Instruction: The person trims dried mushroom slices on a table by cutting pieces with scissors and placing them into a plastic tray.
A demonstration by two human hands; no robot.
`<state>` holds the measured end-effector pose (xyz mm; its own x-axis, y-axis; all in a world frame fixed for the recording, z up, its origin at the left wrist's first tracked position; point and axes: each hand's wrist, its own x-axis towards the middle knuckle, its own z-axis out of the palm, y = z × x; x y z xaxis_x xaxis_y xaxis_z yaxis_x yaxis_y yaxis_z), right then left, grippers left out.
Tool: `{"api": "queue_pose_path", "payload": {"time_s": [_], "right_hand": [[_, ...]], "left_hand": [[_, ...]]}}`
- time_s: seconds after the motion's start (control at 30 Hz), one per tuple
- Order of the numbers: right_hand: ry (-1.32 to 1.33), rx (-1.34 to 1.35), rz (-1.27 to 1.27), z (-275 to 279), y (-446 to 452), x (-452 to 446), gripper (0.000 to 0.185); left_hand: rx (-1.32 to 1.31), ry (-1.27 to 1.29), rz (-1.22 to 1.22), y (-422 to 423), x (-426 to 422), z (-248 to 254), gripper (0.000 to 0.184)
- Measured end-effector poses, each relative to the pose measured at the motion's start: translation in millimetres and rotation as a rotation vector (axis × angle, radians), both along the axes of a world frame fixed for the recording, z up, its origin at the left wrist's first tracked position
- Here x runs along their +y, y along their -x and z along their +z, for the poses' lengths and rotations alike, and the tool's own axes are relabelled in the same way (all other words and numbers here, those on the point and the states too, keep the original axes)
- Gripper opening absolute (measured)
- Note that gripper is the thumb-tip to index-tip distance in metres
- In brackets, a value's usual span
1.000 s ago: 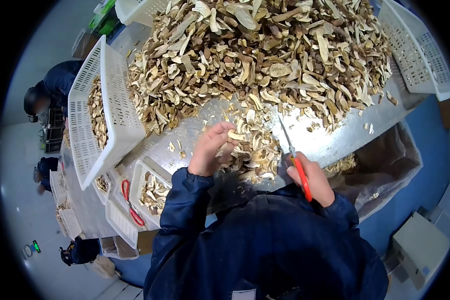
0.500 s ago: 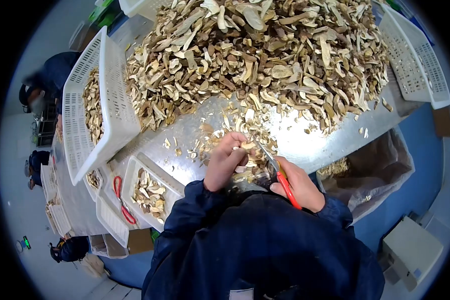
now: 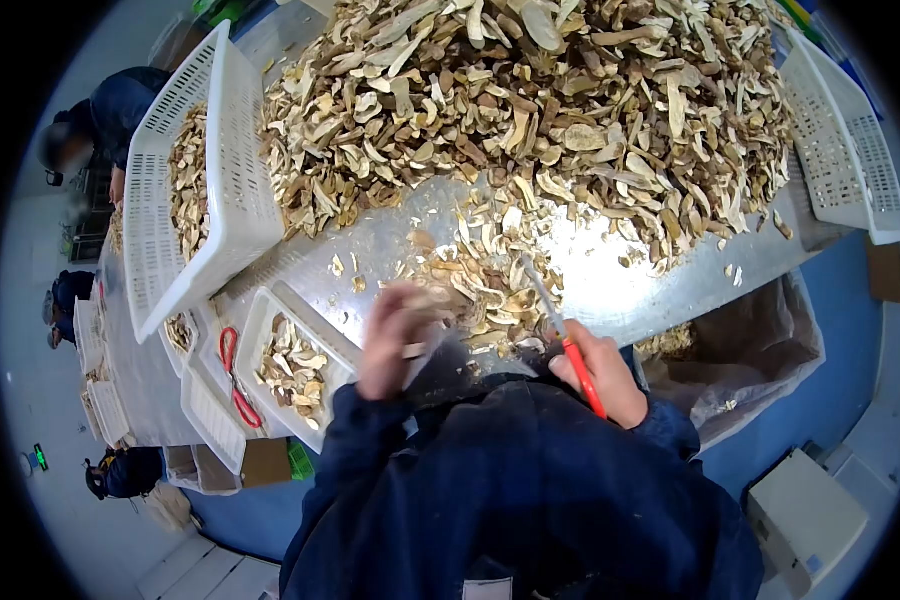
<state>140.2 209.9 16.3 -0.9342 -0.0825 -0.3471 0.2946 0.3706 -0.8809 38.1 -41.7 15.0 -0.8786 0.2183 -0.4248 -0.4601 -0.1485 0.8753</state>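
Observation:
My right hand [image 3: 612, 378] is closed round a pair of red-handled scissors [image 3: 582, 372], the blades pointing away from me over the steel table. My left hand [image 3: 395, 338] is smeared by motion above the table, between the scissors and a small white tray [image 3: 338, 350]. A pale bit shows at its fingers, but whether it grips this is unclear. Loose dried mushroom slices [image 3: 490, 290] lie scattered beyond both hands. Further off rises a large heap of dried mushroom slices [image 3: 530, 120]. More slices lie in the small tray.
A tall white perforated basket [image 3: 245, 180] with slices stands left, and another white basket [image 3: 850, 150] at the far right. Second red-handled scissors [image 3: 234, 375] lie beside the tray. A plastic-lined bin [image 3: 760, 370] sits below the table's right edge. Other people [image 3: 120, 110] work at left.
My left hand has moved left and toward me, away from the scissors, and is now blurred. My right hand still holds the scissors in about the same place. The view has shifted slightly.

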Motion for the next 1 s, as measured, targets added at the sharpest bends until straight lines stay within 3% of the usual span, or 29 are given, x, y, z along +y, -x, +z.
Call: {"api": "queue_pose_path", "payload": {"time_s": [0.07,0.1,0.17,0.27,0.37,0.4,0.47,0.6,0.77,0.9,1.0], "right_hand": [[0.053,0.011,-0.141,-15.0,-9.6,8.9,0.035],[0.051,0.029,-0.204,-21.0,-13.2,15.5,0.036],[-0.002,0.021,-0.292,-26.2,-15.8,25.9,0.036],[-0.076,0.023,-0.341,-35.5,-14.4,35.1,0.035],[-0.164,0.025,-0.341,-35.0,-9.3,36.2,0.033],[-0.185,0.033,-0.344,-32.7,-7.9,34.9,0.033],[-0.218,0.036,-0.330,-27.1,-6.3,33.0,0.034],[-0.269,0.062,-0.340,-28.3,-8.0,29.1,0.038],[-0.281,0.075,-0.357,-33.5,-10.7,29.6,0.040],[-0.294,0.097,-0.369,-32.2,-8.3,34.3,0.040],[-0.220,0.064,-0.386,-34.5,-8.0,34.0,0.038]], "left_hand": [[0.149,0.374,0.051,-6.6,-75.1,0.5,0.023],[0.089,0.476,0.275,-9.3,-94.0,11.2,0.021],[0.319,0.667,0.356,-18.7,-148.9,5.1,0.021],[0.207,1.253,0.092,-23.4,-181.9,17.0,0.024],[0.639,1.605,-0.098,-10.4,-151.9,8.4,0.029],[0.545,1.348,-0.100,-1.4,-131.3,8.6,0.031],[0.629,1.082,-0.264,21.9,-80.5,6.6,0.030],[0.973,0.778,-0.519,60.9,11.0,-21.5,0.026],[1.039,0.832,-0.683,87.0,85.5,-43.1,0.028],[0.868,0.683,-0.992,88.2,62.8,-43.6,0.031],[0.820,0.700,-0.925,85.8,46.9,-23.3,0.026]]}}
